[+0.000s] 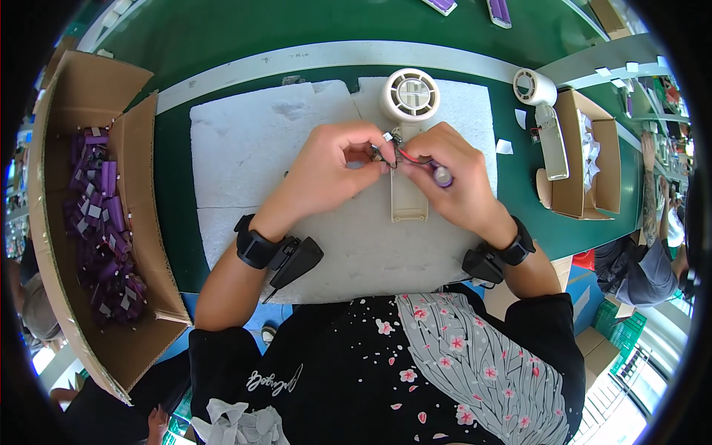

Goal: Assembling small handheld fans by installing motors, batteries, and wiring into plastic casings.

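A cream-white handheld fan lies on the foam sheet, its round head point(410, 95) away from me and its opened handle shell point(409, 202) toward me. Over the top of the handle, my left hand point(337, 159) pinches thin dark wires beside a small white connector point(387, 136). My right hand point(456, 174) is closed close by, holding a purple battery point(443, 176) whose pale round end shows between the fingers. A red wire point(410, 156) runs out at its fingertips. The fingers hide most of the wire ends.
On the left, a cardboard box point(167, 297) holds many purple batteries point(107, 222). A second fan point(550, 141) lies at the right beside a smaller box point(604, 167) of white pieces. White foam point(245, 148) covers the green table point(174, 215). Other people are at both sides.
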A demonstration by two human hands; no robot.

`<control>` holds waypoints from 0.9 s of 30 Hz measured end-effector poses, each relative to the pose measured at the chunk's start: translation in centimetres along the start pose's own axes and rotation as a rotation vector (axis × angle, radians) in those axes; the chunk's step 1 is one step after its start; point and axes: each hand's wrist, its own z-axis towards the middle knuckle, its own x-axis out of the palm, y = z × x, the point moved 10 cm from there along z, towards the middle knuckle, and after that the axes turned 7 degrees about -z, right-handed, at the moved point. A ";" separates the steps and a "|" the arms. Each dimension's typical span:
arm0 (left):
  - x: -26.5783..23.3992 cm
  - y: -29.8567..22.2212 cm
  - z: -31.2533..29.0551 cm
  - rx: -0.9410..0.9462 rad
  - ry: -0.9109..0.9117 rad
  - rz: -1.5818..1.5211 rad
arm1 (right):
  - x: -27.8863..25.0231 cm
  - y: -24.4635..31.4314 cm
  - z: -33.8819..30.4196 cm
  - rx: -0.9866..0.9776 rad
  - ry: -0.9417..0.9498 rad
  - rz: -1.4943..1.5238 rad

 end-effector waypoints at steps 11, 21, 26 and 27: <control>-0.4 0.4 0.2 -0.132 -0.052 -0.121 | -1.6 1.4 -0.3 -0.147 -0.142 -0.298; -0.4 -0.3 0.2 0.020 -0.018 -0.127 | 0.0 -0.9 -0.1 0.106 0.040 -0.087; -0.5 -0.8 0.1 0.095 -0.031 -0.091 | 0.7 -2.0 -0.2 0.253 0.065 0.054; -0.5 -0.9 0.1 0.104 -0.028 -0.081 | 0.8 -2.3 -0.3 0.284 0.075 0.086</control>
